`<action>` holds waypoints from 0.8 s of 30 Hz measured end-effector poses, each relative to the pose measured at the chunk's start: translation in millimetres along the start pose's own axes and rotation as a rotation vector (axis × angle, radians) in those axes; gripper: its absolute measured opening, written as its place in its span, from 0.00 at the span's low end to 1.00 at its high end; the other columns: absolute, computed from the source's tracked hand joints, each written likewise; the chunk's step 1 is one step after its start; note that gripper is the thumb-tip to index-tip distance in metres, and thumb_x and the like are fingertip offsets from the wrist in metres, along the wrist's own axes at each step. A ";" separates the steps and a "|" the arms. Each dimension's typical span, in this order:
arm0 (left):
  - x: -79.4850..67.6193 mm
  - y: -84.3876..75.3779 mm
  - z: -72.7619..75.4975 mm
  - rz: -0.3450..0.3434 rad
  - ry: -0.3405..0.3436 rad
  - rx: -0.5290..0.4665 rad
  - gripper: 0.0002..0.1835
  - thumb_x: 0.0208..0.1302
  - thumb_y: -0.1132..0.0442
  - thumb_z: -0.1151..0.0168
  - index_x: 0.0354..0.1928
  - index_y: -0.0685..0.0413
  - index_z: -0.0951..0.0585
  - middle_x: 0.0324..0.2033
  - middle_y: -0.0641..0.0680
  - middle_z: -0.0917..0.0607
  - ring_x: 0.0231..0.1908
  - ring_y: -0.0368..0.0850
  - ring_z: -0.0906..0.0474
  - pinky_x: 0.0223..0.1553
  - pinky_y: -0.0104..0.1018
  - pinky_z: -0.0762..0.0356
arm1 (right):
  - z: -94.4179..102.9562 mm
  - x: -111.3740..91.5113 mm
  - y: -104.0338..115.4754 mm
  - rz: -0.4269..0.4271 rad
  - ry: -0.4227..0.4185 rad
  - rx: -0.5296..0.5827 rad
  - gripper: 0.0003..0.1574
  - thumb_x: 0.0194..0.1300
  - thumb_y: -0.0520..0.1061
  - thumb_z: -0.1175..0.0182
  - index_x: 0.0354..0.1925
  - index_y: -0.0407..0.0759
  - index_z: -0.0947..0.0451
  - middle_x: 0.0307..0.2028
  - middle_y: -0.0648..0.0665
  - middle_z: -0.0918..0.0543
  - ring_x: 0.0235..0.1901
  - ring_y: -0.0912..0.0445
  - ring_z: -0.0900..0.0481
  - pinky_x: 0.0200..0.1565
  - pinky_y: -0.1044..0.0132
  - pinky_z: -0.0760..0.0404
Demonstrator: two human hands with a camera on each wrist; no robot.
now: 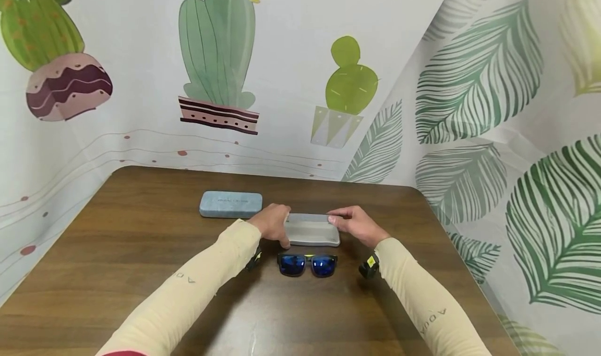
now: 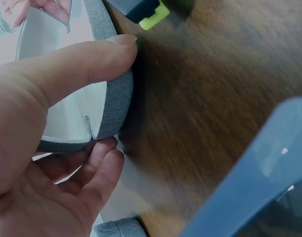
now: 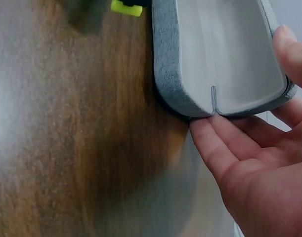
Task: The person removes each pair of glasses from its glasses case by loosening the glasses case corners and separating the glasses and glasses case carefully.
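An open glasses case [image 1: 311,234], grey-blue fabric outside and pale grey inside, lies on the table between both hands. My left hand [image 1: 272,223] grips its left end; in the left wrist view the thumb crosses the rim and the fingers curl against the end [image 2: 66,143]. At the right end, my right hand [image 1: 359,226] holds the case between thumb and fingers, the fingertips at the notched end in the right wrist view [image 3: 254,158]. Just in front of the case lie sunglasses [image 1: 308,258] with dark frames and blue mirrored lenses.
A closed blue-grey case [image 1: 230,204] sits at the back, left of my left hand. The brown wood table [image 1: 141,241] ends at a printed cloth [image 1: 281,152] behind and at the right. A blurred translucent blue shape [image 2: 249,177] fills the left wrist view's lower right corner.
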State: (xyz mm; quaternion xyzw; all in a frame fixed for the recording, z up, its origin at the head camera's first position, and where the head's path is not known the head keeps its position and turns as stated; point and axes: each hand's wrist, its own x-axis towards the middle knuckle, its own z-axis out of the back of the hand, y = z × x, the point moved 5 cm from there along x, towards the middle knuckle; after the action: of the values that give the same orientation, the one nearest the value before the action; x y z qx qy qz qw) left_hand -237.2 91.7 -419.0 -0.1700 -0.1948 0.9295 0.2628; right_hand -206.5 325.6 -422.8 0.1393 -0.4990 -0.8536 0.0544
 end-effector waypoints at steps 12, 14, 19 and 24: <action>2.3 3.7 -1.2 0.002 -0.047 0.020 0.50 0.38 0.56 0.11 0.68 0.61 0.23 0.59 0.59 0.14 0.54 0.50 0.17 0.58 0.46 0.17 | 0.5 -1.0 -5.0 -0.023 -0.039 -0.051 0.24 0.71 0.48 0.33 0.61 0.38 0.16 0.64 0.34 0.17 0.63 0.43 0.20 0.65 0.45 0.21; 2.9 3.1 -0.9 -0.005 -0.059 0.024 0.50 0.37 0.56 0.11 0.66 0.61 0.22 0.58 0.59 0.13 0.52 0.50 0.16 0.57 0.46 0.17 | 0.5 -2.0 -4.5 -0.018 -0.038 -0.054 0.24 0.70 0.47 0.32 0.61 0.39 0.16 0.64 0.34 0.17 0.64 0.42 0.21 0.66 0.45 0.21; -0.3 -0.5 3.5 -0.010 -0.076 0.038 0.47 0.37 0.57 0.11 0.64 0.61 0.20 0.57 0.59 0.13 0.50 0.49 0.16 0.56 0.45 0.17 | -0.6 -1.7 -1.9 0.013 -0.055 -0.084 0.24 0.69 0.46 0.30 0.60 0.39 0.16 0.62 0.34 0.16 0.64 0.42 0.21 0.66 0.44 0.22; -0.3 -2.1 3.7 -0.017 -0.070 0.059 0.44 0.38 0.58 0.11 0.62 0.60 0.18 0.55 0.58 0.12 0.48 0.48 0.16 0.54 0.45 0.16 | -1.4 -1.5 -0.6 0.043 -0.055 -0.123 0.24 0.68 0.46 0.29 0.59 0.38 0.15 0.61 0.34 0.15 0.63 0.42 0.20 0.64 0.45 0.21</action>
State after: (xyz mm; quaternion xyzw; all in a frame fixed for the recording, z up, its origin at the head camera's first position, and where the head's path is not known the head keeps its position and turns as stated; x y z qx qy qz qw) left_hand -237.6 92.1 -414.8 -0.1277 -0.1780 0.9380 0.2688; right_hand -204.7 325.1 -423.7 0.1014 -0.4497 -0.8848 0.0675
